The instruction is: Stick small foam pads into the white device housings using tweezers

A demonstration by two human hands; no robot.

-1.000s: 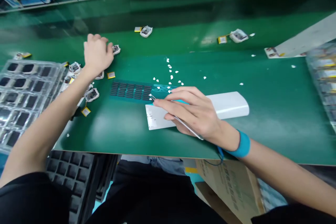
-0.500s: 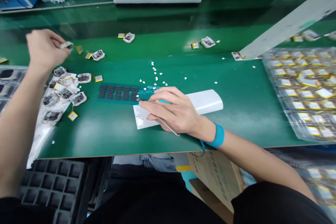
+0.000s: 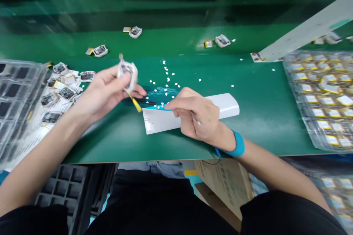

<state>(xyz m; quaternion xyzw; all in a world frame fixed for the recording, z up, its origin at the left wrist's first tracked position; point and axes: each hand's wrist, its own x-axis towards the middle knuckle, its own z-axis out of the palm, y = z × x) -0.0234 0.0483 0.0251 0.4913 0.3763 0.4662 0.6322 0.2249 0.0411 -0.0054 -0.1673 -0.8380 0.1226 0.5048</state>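
Observation:
Between its thumb and fingers, my left hand (image 3: 106,90) holds a white device housing (image 3: 131,77) above the sheet of dark strips (image 3: 142,100). A yellow battery (image 3: 136,105) dangles from that housing on a wire. My right hand (image 3: 196,114), with a blue wristband (image 3: 237,144), is closed around metal tweezers (image 3: 196,119) over the white paper sheet (image 3: 162,119); the tweezer tips are hidden. Small white pieces (image 3: 168,79) lie scattered on the green table behind and between my hands.
Several housings with batteries (image 3: 66,93) lie on printed paper at the left, beside a clear tray (image 3: 24,91). A tray of batteries (image 3: 311,99) sits at the right, near a slanted white post (image 3: 306,25). More housings (image 3: 222,40) lie farther back.
My left hand has come from the far left to the middle with the housing and its battery. My right hand has shifted slightly right and turned. The view has moved a little.

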